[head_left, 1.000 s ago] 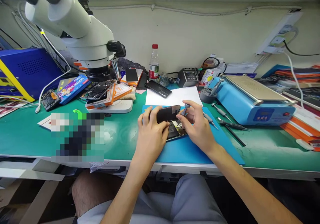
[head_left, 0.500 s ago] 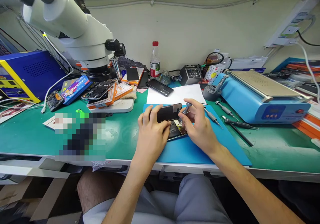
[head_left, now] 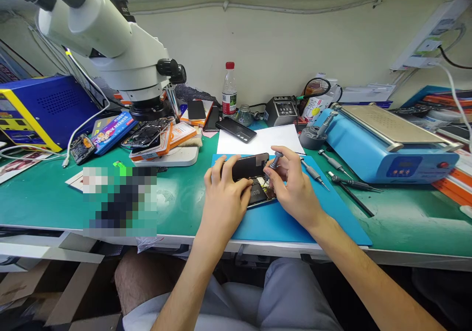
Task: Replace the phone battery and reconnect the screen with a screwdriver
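An opened smartphone (head_left: 259,193) lies on a blue mat (head_left: 258,227), its battery and inner parts showing. Its dark screen panel (head_left: 250,167) is tilted up along the far side. My left hand (head_left: 226,188) grips the panel and the phone's left end, fingers behind the panel and thumb near its lower edge. In my right hand (head_left: 291,186) a grey screwdriver (head_left: 275,161) is pinched nearly upright, its lower end over the phone's right part. The screwdriver's tip is too small to make out, partly hidden by my fingers.
Several screwdrivers and tweezers (head_left: 356,183) lie to the right, before a blue heating plate machine (head_left: 391,149). A white microscope (head_left: 110,45) rises at the left above stacked phones and boxes. Behind the mat are white paper (head_left: 273,141), a black phone (head_left: 236,129) and a bottle (head_left: 229,92).
Both hands, the phone and the screwdriver hold almost the same positions. The whole view has shifted very slightly.
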A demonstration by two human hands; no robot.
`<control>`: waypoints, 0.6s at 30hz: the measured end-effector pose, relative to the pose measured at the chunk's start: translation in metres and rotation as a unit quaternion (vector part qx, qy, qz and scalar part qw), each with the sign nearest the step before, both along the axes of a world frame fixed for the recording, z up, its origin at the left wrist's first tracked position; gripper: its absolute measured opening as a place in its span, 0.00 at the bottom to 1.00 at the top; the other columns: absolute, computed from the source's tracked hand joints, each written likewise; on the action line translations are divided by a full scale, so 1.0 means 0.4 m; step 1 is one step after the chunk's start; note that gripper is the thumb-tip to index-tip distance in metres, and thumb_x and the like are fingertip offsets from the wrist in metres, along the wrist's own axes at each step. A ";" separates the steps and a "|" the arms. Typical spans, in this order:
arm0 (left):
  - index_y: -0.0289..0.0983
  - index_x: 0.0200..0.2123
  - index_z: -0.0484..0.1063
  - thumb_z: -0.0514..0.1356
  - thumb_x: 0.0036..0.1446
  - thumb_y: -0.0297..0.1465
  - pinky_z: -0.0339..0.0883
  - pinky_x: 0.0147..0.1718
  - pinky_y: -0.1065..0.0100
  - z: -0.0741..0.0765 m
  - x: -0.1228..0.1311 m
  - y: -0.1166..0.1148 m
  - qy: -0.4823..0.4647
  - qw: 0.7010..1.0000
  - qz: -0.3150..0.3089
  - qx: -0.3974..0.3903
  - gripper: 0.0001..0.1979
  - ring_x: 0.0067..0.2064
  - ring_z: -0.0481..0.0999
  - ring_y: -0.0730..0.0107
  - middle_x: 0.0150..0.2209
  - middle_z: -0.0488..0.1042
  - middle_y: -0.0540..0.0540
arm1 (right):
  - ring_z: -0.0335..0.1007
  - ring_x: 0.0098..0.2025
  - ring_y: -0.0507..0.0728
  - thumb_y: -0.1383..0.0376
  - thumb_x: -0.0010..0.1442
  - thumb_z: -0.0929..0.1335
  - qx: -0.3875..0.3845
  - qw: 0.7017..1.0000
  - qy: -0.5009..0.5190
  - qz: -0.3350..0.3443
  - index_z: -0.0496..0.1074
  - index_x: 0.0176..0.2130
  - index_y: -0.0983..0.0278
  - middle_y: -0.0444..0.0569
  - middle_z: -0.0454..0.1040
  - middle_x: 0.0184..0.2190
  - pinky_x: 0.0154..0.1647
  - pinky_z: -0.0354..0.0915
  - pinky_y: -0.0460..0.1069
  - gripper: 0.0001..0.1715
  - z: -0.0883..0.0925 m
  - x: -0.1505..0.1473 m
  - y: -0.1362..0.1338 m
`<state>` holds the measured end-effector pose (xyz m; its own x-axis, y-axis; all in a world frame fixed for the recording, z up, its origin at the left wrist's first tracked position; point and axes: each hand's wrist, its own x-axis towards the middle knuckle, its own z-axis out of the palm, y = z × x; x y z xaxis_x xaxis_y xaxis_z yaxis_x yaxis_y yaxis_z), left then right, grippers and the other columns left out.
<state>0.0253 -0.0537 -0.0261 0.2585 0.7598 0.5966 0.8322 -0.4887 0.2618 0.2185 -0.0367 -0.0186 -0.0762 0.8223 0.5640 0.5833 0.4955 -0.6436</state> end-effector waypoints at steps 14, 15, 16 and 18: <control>0.47 0.45 0.86 0.63 0.70 0.34 0.61 0.68 0.39 0.002 0.000 0.000 0.000 1.000 0.000 0.000 0.09 0.74 0.58 0.43 0.71 0.66 0.42 | 0.78 0.37 0.57 0.59 0.75 0.65 -0.005 0.999 -0.046 0.006 0.59 0.69 0.53 0.48 0.79 0.44 0.38 0.74 0.53 0.27 0.014 0.000 -0.007; 0.47 0.45 0.86 0.63 0.70 0.34 0.61 0.68 0.39 0.002 0.000 0.000 -0.001 1.000 0.000 0.001 0.09 0.74 0.58 0.43 0.71 0.66 0.42 | 0.77 0.36 0.57 0.59 0.74 0.66 0.004 0.998 -0.057 -0.005 0.60 0.69 0.53 0.47 0.79 0.42 0.37 0.73 0.52 0.27 0.014 0.002 -0.006; 0.47 0.45 0.86 0.63 0.70 0.34 0.61 0.68 0.39 0.002 -0.001 0.000 -0.001 1.000 0.000 0.001 0.09 0.74 0.59 0.43 0.71 0.66 0.42 | 0.76 0.34 0.56 0.57 0.73 0.67 0.019 0.997 -0.070 -0.018 0.61 0.68 0.52 0.46 0.78 0.40 0.36 0.72 0.52 0.27 0.014 0.003 -0.006; 0.46 0.45 0.86 0.63 0.70 0.34 0.61 0.68 0.39 0.003 -0.001 0.000 -0.001 1.000 0.000 0.001 0.09 0.74 0.59 0.43 0.71 0.66 0.42 | 0.75 0.32 0.56 0.55 0.71 0.70 0.055 0.993 -0.100 -0.041 0.65 0.65 0.52 0.45 0.77 0.38 0.34 0.71 0.52 0.26 0.015 0.005 -0.005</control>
